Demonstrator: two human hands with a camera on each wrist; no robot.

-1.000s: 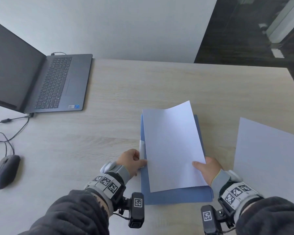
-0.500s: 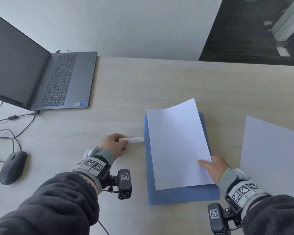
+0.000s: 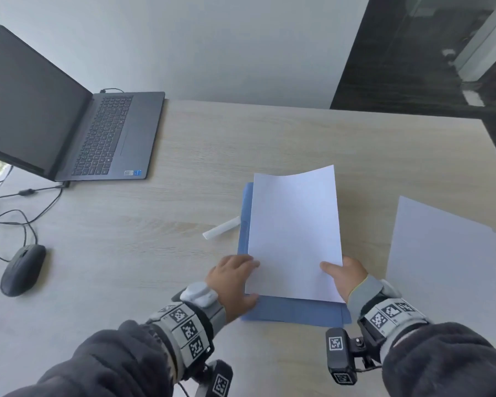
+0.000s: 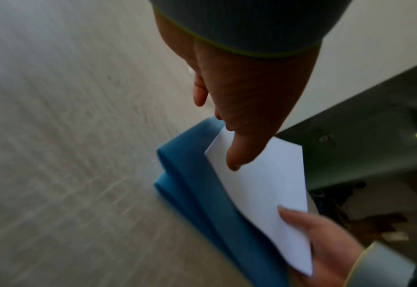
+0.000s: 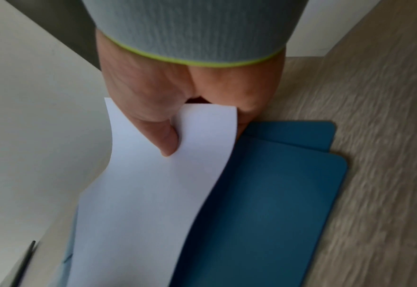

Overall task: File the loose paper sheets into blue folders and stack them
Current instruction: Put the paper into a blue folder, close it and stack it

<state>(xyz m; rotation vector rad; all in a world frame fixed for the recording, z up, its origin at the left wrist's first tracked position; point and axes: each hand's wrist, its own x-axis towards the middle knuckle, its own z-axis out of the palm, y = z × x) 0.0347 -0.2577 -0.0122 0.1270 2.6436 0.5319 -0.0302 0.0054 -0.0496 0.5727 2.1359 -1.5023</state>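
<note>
Over the blue folder (image 3: 295, 312), right grip (image 3: 345, 277) pinches the sheet (image 3: 294, 233); left grip (image 3: 232, 282), released, touches it.

white sheet (image 3: 294, 233) curled atop blue folder (image 3: 298, 310); more sheets (image 3: 441, 267) flat, right.

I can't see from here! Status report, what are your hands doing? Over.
Right hand pinches paper sheet over blue folder. Left hand touches sheet's left edge. White strip lies beside folder.
</note>
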